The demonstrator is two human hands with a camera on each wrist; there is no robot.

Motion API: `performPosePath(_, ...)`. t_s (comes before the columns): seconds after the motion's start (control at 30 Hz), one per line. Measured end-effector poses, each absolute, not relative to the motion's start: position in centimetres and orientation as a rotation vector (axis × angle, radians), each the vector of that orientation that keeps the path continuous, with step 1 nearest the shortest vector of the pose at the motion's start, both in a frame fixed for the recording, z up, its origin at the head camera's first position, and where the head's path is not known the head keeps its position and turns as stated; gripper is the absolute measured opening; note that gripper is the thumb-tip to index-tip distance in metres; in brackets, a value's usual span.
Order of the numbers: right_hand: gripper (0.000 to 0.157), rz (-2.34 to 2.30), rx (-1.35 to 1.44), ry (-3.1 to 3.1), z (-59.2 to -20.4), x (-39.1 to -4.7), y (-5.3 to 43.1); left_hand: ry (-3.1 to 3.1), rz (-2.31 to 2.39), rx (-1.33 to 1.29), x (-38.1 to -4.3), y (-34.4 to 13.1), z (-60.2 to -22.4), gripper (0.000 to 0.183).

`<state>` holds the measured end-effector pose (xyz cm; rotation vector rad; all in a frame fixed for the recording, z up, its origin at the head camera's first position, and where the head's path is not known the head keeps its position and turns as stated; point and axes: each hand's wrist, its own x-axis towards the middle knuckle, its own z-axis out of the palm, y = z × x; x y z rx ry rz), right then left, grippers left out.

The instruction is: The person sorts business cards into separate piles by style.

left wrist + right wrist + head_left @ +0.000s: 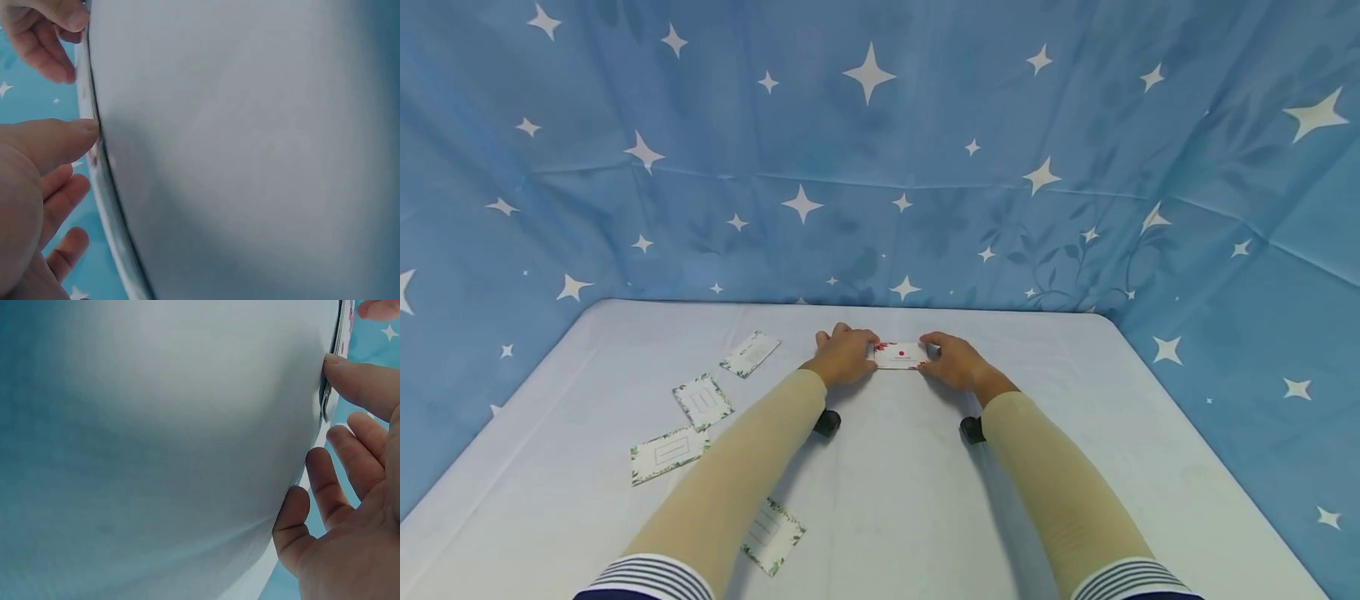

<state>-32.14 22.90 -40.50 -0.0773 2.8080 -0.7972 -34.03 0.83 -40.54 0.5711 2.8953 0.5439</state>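
Note:
Near the far side of the table lies a small white card [901, 356] with a red dot in its middle and red flowers at its corners. My left hand [844, 354] grips its left end between thumb and index finger. At the right end, my right hand [957, 360] holds it the same way. In the left wrist view the left thumb [72, 136] sits at the near edge, other fingers spread behind. The right wrist view has the right thumb [359, 381] at that edge, the other fingers loosely bent.
Left of my arms lie several white cards with green leaf borders: a far one [750, 354], a middle one [702, 401], a wider one [668, 455] and a near one [773, 537] partly under my left sleeve. A blue star-patterned curtain [880, 150] hangs behind the white table [895, 500].

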Motion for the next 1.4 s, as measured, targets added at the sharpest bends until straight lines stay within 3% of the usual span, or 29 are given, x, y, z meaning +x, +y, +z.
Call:
performPosePath(0.4,0.065,-0.927,-0.193,2.805,-39.2,-30.2,21.3,2.824,0.742,0.549,-32.0,-6.3,-38.7,0.054)
performPosePath(0.83,0.059,-1.119,-0.514,2.710,-40.2,-28.3,13.9,2.792,0.884,0.495,-29.6,-13.9,-39.1,0.059)
performPosePath(1.07,0.058,-1.140,-0.589,2.639,-40.4,-28.1,10.7,2.798,0.958,0.348,-30.2,-17.3,-39.0,0.057)
performPosePath(1.4,0.059,-1.118,-0.618,2.601,-40.3,-28.0,8.5,2.865,0.698,0.145,-31.6,-18.4,-39.8,0.076)
